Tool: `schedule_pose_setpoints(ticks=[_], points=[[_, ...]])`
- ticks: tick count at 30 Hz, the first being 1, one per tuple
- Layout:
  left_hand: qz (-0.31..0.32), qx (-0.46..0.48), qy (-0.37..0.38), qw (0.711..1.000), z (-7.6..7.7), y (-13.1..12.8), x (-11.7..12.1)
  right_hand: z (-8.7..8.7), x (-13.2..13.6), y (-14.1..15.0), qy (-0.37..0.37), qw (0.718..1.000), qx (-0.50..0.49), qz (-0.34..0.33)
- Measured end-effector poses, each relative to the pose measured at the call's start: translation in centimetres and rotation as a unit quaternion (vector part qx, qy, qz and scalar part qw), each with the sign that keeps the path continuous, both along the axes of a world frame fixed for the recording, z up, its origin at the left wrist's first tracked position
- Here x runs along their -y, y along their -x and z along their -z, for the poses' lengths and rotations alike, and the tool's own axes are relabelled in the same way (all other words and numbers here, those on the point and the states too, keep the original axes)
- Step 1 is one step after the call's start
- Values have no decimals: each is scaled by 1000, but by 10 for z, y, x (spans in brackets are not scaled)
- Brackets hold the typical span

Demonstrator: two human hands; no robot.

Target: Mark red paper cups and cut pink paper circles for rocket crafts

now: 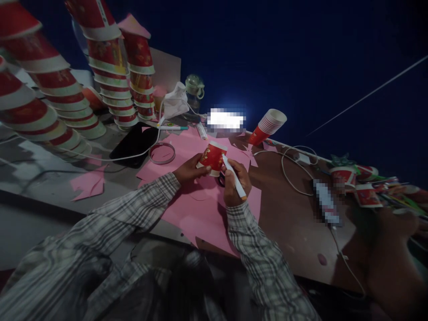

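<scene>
My left hand [192, 170] is closed around the side of a red paper cup [213, 157] with a gold leafy pattern and white bands. The cup is held tilted above pink paper sheets [203, 209]. In my right hand [238, 180] is a white marker [236, 179] with an orange end, gripped like a pen. Its upper tip touches or nearly touches the right side of the cup. Dark scissors [221, 179] lie partly hidden between my hands. A roll of tape [162, 153] rests on the paper left of the cup.
Tall stacks of red cups [115, 84] stand at the left. A black tablet-like slab [134, 145], a lidded bottle [194, 91] and a tilted cup stack [267, 127] sit farther back. Cables cross the table beside a phone [326, 203]. Another person's arm [394, 258] is at the right.
</scene>
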State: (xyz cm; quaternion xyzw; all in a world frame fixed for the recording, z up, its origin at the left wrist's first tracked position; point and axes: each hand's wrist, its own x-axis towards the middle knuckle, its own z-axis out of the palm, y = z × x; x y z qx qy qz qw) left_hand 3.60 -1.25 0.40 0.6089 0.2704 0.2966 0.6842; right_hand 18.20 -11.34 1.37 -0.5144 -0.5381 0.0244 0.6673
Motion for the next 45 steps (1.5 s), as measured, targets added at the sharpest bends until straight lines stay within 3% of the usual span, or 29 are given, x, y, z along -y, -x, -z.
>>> schedule_pose_setpoints(ticks=[8,20,27,45], points=[[-3,3,7,1000,1,-1,0,2,3,2,19,999,-47,-10],[-19,0,11,1000,-3,-1,1,2,5,3,32,998,-50,-8],[-20,-7,7,1000,-1,-2,0,4,6,5,19,998,-41,-43],[-3,-18,-12,1000,-6,-1,2,2,3,2,28,999,-26,-11]])
